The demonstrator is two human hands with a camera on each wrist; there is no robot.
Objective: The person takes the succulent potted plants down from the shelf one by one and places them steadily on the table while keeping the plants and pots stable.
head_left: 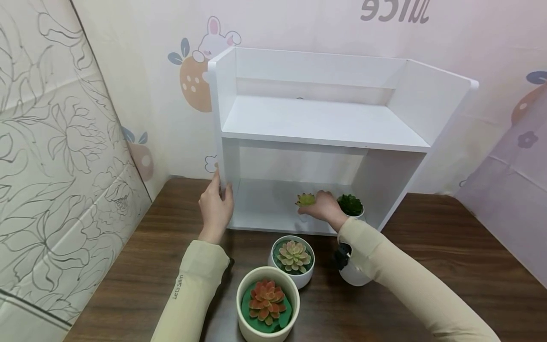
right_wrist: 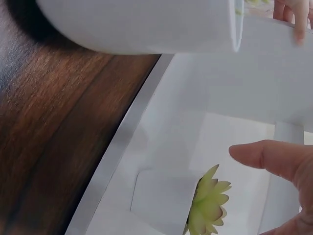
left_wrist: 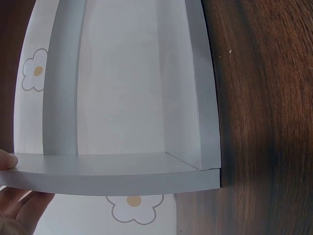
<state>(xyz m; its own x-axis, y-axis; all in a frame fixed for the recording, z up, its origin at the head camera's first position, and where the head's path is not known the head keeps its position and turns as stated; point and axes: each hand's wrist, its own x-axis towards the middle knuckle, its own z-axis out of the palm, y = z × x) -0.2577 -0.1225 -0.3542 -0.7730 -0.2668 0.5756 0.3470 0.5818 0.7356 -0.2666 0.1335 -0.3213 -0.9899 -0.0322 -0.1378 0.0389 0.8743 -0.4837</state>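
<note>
A white two-tier shelf (head_left: 325,121) stands against the wall. At its left side panel (left_wrist: 110,178) my left hand (head_left: 215,209) grips the edge, thumb inside and fingers outside. My right hand (head_left: 323,209) reaches onto the lower tier beside a yellow-green succulent (head_left: 306,199). The right wrist view shows that succulent in a small white pot (right_wrist: 164,201) on the shelf board, apart from the outstretched thumb (right_wrist: 261,155). Right of this hand, a dark green succulent (head_left: 350,204) in a white pot also stands on the lower tier, partly hidden by the arm.
Before the shelf, on the dark wooden table (head_left: 427,285), stand a pale green succulent (head_left: 293,256) in a white pot and a red succulent (head_left: 267,301) in a cream pot. Another white pot (head_left: 353,276) is partly covered by the right sleeve. Patterned wall coverings (head_left: 55,142) enclose the table.
</note>
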